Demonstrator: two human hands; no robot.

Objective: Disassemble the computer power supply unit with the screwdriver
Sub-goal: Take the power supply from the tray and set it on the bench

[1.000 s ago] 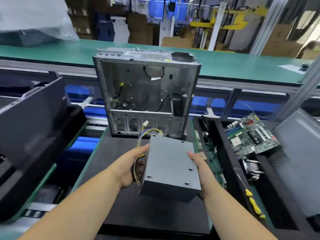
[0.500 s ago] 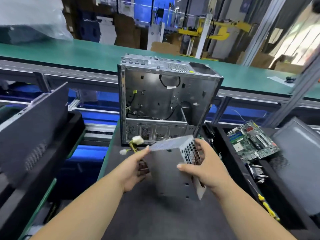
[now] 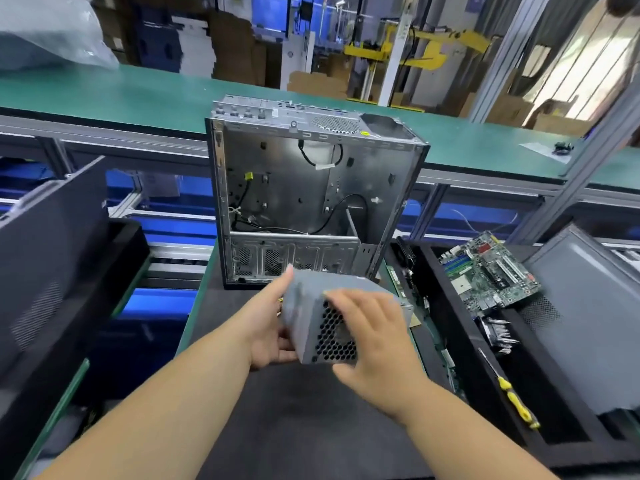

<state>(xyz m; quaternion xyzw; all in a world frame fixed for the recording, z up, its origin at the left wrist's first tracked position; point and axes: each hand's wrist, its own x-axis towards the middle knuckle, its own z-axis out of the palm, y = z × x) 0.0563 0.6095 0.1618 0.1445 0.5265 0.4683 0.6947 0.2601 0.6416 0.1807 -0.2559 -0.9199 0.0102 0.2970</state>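
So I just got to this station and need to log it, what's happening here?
A person is holding a grey power supply unit in both hands over the dark work mat, in front of an opened, mostly stripped computer case. The left hand grips its left side; the right hand lies across the honeycomb vent face. The yellow-handled screwdriver lies untouched in the black tray to the right, near a removed motherboard. No screws are out yet.

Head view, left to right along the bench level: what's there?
Dark grey side panel leaning at left → left hand → grey metal power supply box → right hand → green motherboard → yellow-handled screwdriver → grey panel at right.
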